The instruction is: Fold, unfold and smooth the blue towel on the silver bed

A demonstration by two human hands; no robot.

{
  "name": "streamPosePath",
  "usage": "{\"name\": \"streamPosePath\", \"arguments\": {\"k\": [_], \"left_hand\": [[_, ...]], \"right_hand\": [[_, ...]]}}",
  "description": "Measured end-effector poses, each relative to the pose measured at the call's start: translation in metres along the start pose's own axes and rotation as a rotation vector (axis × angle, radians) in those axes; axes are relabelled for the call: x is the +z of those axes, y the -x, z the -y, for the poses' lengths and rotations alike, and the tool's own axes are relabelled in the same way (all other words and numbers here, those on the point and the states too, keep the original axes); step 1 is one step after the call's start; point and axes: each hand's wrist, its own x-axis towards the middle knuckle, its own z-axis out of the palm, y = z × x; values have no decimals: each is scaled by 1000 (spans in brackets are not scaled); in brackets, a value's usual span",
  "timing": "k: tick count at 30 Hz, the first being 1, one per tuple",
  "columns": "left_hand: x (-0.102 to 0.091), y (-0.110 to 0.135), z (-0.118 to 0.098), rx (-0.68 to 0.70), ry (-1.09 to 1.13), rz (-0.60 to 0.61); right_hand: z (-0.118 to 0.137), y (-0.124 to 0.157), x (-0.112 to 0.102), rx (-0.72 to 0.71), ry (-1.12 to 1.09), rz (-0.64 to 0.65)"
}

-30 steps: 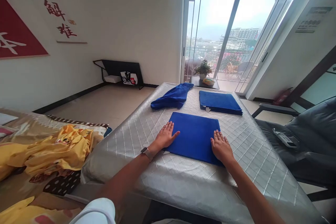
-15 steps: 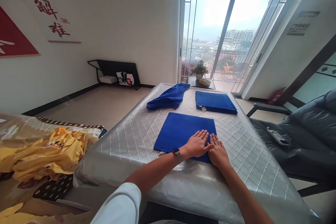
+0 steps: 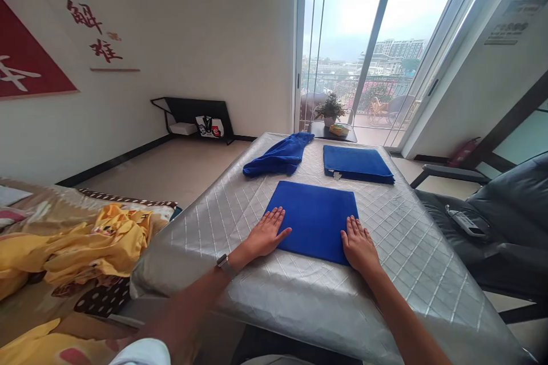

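Note:
A folded blue cloth [image 3: 314, 219] lies flat on the quilted silver table cover [image 3: 214, 228] in front of me. My left hand [image 3: 266, 234], with a watch on its wrist, rests flat on the cloth's left edge, fingers stretched out. Along the right edge lies my right hand [image 3: 358, 242], also flat and open. Farther back on the right is a stack of folded blue cloths [image 3: 357, 162] with a white tag at its front. A crumpled blue cloth [image 3: 280, 155] sits at the far left of the table.
Yellow clothing [image 3: 107, 245] lies on a patterned surface at the left. A dark armchair [image 3: 505, 234] with a remote control [image 3: 466, 222] on it stands to the right. Beyond the table, a small stand [image 3: 317, 132] holds a potted plant [image 3: 329, 109] before the glass door.
My left hand has slid left across the cloth, from beside my right hand to the opposite edge. My right hand stays at the right edge. The view has shifted slightly.

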Motion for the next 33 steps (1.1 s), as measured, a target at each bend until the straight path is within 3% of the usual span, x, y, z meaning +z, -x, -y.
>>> {"name": "streamPosePath", "arguments": {"k": [3, 8, 14, 17, 23, 26, 29, 33], "left_hand": [[0, 11, 9, -29, -1, -21], [1, 12, 4, -43, 1, -29], [-8, 10, 0, -48, -12, -21], [-7, 2, -28, 5, -11, -48], [9, -21, -129, 424, 64, -15], [14, -27, -150, 469, 100, 21], [13, -24, -135, 442, 100, 51], [4, -3, -85, 295, 58, 48]], "right_hand": [[1, 0, -3, 12, 32, 6], [4, 14, -9, 11, 79, -17], [4, 42, 2, 0, 26, 29], [4, 45, 5, -1, 12, 30], [3, 46, 3, -41, 52, 39], [3, 47, 3, -81, 78, 45], [3, 46, 4, -51, 65, 39], [4, 44, 6, -5, 19, 22]]}}
